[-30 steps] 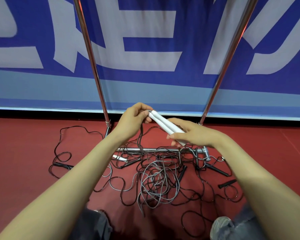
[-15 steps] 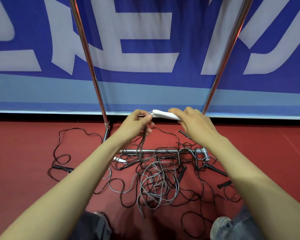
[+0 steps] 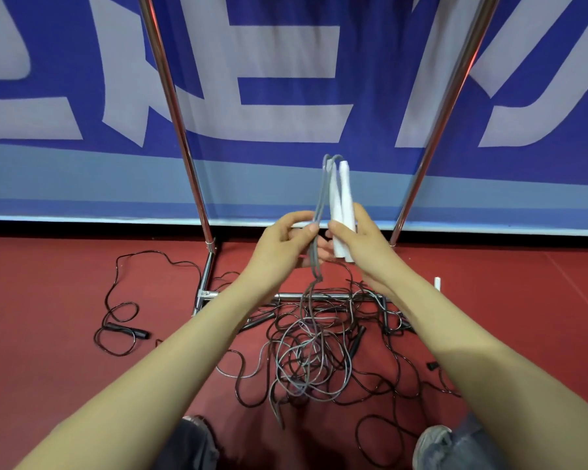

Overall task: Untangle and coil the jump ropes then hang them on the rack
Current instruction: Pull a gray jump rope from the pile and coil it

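The right grip [image 3: 360, 245] clasps both handles [image 3: 343, 198] upright, likely paired for coiling; left grip [image 3: 282, 245], at nine o'clock, pinches the cord [image 3: 320, 201] rising from the tangle [image 3: 306, 361].

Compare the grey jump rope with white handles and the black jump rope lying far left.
The grey jump rope with white handles is held aloft by left hand and right hand; the black jump rope lies untouched on the floor. Its handle is dark, not white. Both are uncoiled.
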